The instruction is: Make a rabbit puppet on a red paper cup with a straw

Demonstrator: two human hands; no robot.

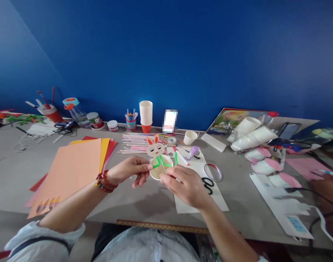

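In front of me is a white paper cup (154,174), its mouth tilted towards me. A paper rabbit face (155,149) with orange ears stands over its far rim. Bent green pipe cleaners (166,162) spread across the mouth below the face, and a thin stick (162,166) runs down among them. My left hand (136,169) pinches the cup's left rim, thumb against a green end; its other fingers curl loosely. My right hand (181,182) is closed over the cup's right side, fingertips at the stick's lower end. Its fingers partly hide the cup.
Coloured paper sheets (79,160) lie left. Behind are thin sticks (130,139), stacked cups (146,112) and a small cup (190,137). To the right are scissors (207,185), a tape roll (213,172), pink-trimmed cups (263,166), a power strip (281,207) and another person's hand (328,193).
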